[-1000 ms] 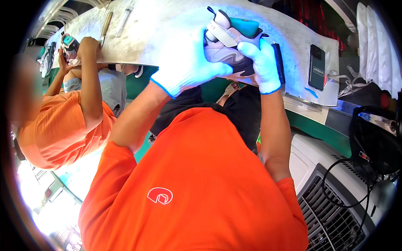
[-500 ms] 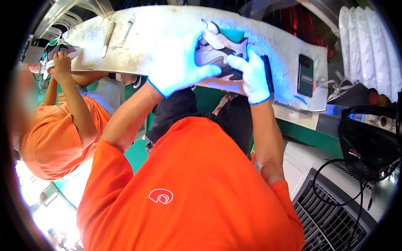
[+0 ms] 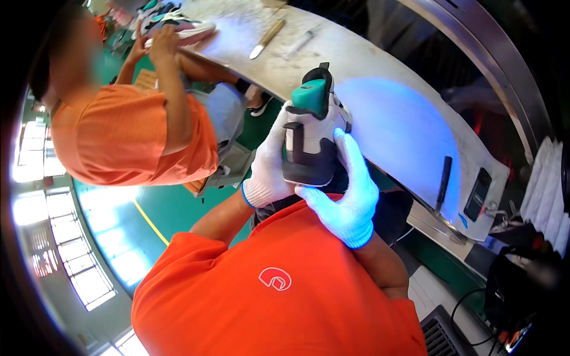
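Observation:
A white, grey and black sneaker (image 3: 309,139) with teal lining is held up off the bench, in front of my chest, one black end toward me. My left hand (image 3: 270,169), in a white knitted glove, grips its left side; part of those fingers is hidden behind the shoe. The gloved right hand (image 3: 350,199) closes on the sneaker from the right, fingertips on its side and thumb at the near lower edge. Blue light falls on the right glove.
The pale workbench (image 3: 389,113) carries a wooden-handled knife (image 3: 268,38), a slim pale tool (image 3: 301,43), a black pen-like stick (image 3: 444,183) and a phone (image 3: 478,194). At left a co-worker in orange (image 3: 127,133) handles another sneaker (image 3: 187,32). A black bag (image 3: 513,285) hangs at right.
The sneaker has come off the bench toward my chest and turned, still between both hands. My view has swung left, showing more floor and windows.

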Demonstrator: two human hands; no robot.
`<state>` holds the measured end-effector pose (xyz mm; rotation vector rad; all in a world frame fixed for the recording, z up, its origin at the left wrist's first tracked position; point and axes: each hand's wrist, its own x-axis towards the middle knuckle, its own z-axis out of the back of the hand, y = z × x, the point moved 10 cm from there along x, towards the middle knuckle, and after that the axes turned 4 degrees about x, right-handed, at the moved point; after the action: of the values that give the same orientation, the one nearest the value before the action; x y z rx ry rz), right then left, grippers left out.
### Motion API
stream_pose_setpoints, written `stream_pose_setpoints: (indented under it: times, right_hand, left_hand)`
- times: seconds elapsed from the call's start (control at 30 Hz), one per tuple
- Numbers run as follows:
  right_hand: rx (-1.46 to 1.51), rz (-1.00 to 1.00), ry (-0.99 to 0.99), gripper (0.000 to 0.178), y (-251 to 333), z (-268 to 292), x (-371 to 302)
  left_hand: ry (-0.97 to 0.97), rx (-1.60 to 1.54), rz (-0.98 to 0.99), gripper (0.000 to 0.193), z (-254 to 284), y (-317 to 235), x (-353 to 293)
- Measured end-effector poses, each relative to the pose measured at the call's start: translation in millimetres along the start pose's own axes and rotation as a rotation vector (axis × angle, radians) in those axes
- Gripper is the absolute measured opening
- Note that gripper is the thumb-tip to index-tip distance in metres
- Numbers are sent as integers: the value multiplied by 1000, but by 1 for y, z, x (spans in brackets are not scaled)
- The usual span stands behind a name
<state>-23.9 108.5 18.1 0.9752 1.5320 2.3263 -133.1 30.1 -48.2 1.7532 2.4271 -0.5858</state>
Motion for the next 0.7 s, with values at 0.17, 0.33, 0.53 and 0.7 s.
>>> stream_pose_setpoints:
  times: [0.17,0.33,0.53,0.7]
  right_hand:
    - [-283,206,72,106,-35,-25,10]
    - [-361,126,165,112,-91,-39,47]
    - [-323,169,125,106,-97,-42,62]
    - [-430,134,32,115,-74,17,56]
  left_hand:
    - [-243,1188,-270,92,61,-60,-51]
    - [-101,723,-244,124,58,-65,-67]
    - [-245,517,-179,88,66,-87,-46]
    - [-72,479,-174,105,67,-67,-2]
